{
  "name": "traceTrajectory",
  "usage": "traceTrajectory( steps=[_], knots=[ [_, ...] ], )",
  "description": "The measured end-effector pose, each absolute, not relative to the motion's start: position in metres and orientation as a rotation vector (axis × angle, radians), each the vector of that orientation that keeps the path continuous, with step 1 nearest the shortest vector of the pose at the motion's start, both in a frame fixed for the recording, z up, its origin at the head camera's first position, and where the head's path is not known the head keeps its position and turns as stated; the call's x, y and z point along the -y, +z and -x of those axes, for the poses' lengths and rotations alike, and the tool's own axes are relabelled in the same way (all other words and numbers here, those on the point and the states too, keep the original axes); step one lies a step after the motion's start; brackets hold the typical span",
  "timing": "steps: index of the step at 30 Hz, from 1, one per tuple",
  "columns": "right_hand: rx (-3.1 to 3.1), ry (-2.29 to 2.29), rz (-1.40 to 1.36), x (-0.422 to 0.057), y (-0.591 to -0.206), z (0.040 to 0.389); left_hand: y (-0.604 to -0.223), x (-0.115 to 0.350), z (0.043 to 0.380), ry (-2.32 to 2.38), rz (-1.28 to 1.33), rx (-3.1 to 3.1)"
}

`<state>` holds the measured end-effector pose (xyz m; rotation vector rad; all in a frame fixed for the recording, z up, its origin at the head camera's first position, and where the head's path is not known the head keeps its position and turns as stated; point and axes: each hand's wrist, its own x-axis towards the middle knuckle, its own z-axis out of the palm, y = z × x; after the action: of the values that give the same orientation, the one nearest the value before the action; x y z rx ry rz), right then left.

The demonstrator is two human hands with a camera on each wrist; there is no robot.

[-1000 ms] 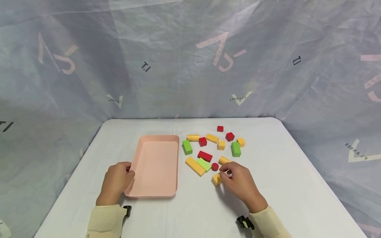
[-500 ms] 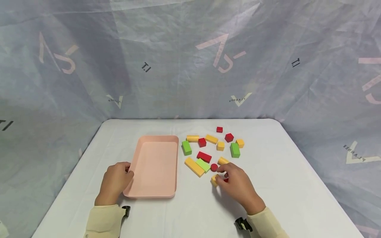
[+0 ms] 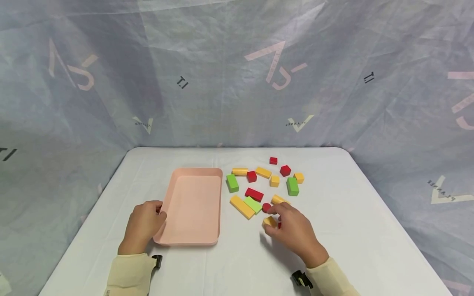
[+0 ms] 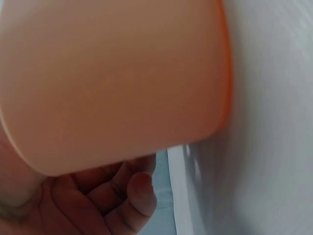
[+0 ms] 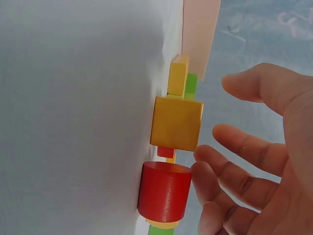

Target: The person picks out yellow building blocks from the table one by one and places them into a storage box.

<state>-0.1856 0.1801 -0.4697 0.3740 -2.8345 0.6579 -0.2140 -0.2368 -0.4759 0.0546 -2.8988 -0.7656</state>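
My left hand (image 3: 145, 222) grips the left rim of a shallow pink tray (image 3: 196, 209), thumb over the edge. In the left wrist view the tray's wall (image 4: 117, 88) hides part of that hand, and curled fingers show beyond it. My right hand (image 3: 294, 228) hovers with thumb and fingers apart around a yellow cube (image 3: 269, 222). In the right wrist view the yellow cube (image 5: 176, 123) stands on the table beside a red cylinder (image 5: 165, 192). Its fingertips (image 5: 203, 171) are right at the cylinder's top, with the thumb spread away. In the head view this hand mostly covers the red cylinder.
Beyond the right hand lie loose blocks: a red disc (image 3: 266, 207), a yellow cylinder (image 3: 280, 200), a long yellow block (image 3: 242, 206), a light green block (image 3: 253, 204) and a red block (image 3: 254, 194). Several more red, yellow and green blocks spread farther back on the white table (image 3: 333, 213).
My right hand has shifted slightly left, and its thumb and index finger have spread apart around the yellow cube. Red now shows beneath the hand. My left hand stays on the tray.
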Motion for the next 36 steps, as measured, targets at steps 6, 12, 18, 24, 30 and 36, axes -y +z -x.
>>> traceTrajectory(
  steps=[6, 12, 18, 24, 30, 36],
  knots=[
    [2.852, 0.622, -0.38, -0.1779, -0.4704, 0.185, -0.4748, 0.2356, 0.2137, -0.774, -0.055, 2.903],
    [2.863, 0.553, -0.384, -0.1736, -0.4728, 0.1856, -0.4747, 0.2361, 0.2131, -0.772, -0.038, 2.896],
    [2.856, 0.507, -0.39, -0.1719, -0.4742, 0.1855, -0.4757, 0.2374, 0.212, -0.772, 0.007, 2.882],
    [2.865, 0.489, -0.386, -0.1724, -0.4749, 0.1852, -0.4746, 0.2371, 0.2115, -0.781, 0.003, 2.882],
    [2.886, 0.483, -0.386, -0.1722, -0.4742, 0.1848, -0.4744, 0.2368, 0.2114, -0.783, -0.007, 2.892],
    [2.905, 0.473, -0.385, -0.172, -0.4739, 0.1852, -0.475, 0.2366, 0.2116, -0.779, 0.003, 2.888]
  ],
)
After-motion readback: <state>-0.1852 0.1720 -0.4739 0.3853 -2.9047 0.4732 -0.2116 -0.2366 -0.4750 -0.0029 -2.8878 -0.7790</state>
